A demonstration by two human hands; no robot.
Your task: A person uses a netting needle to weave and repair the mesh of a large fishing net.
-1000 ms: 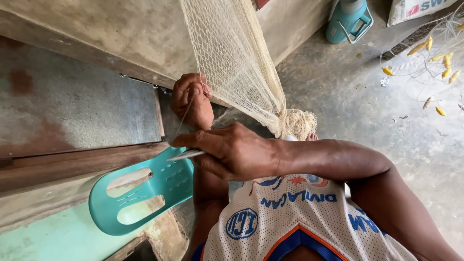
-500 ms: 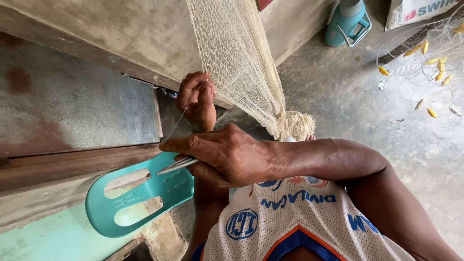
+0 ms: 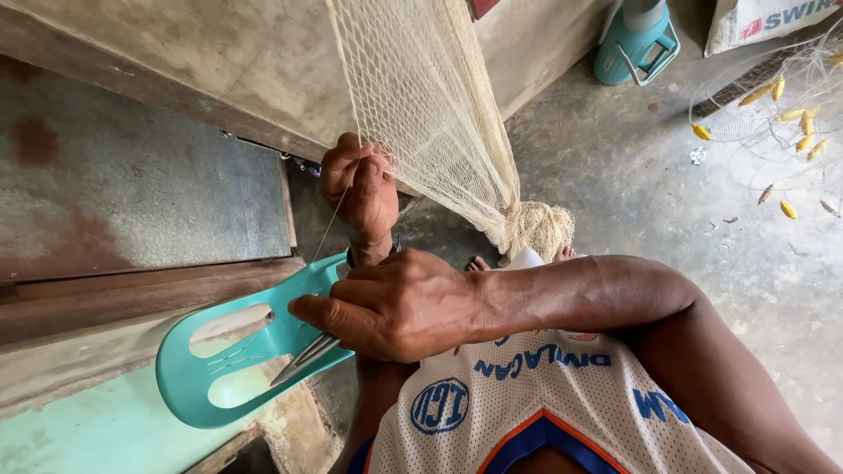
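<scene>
My left hand (image 3: 358, 186) is raised and pinches the edge of a cream fishing net (image 3: 421, 105) that hangs down from above. The net gathers into a bunched knot (image 3: 537, 228) near my feet. Below it, my right hand (image 3: 395, 303) grips a slim grey netting needle (image 3: 306, 355) whose tip points down and to the left. A thin thread (image 3: 327, 230) runs taut from the needle up to the mesh in my left hand. My right forearm crosses in from the right, over my white sports jersey (image 3: 527, 404).
A teal plastic chair (image 3: 189, 386) stands just under the needle, against a wooden beam (image 3: 132, 294) and a stained concrete wall (image 3: 140, 184). On the concrete floor at the right lie another net with yellow floats (image 3: 781, 114), a teal container (image 3: 637, 39) and a white sack (image 3: 764, 17).
My right hand has drawn the needle down and to the left, pulling the thread out longer. My left hand stays on the net, slightly higher.
</scene>
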